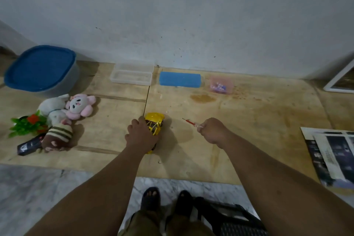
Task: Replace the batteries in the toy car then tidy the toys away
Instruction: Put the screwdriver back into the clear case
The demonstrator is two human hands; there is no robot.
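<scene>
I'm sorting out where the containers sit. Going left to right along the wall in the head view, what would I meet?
Blue-lidded tub → clear plastic case, open → blue box → small pink box → white-framed panel leaning at the right edge.

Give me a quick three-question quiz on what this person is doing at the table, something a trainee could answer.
1. True or false: the left hand rests on the yellow toy car.
2. What does the right hand hold? A) a battery B) a red-handled screwdriver C) a plush toy
3. What colour is the lid of the big tub at the far left of the table?

Key: 1 true; 2 B; 3 blue.
</scene>
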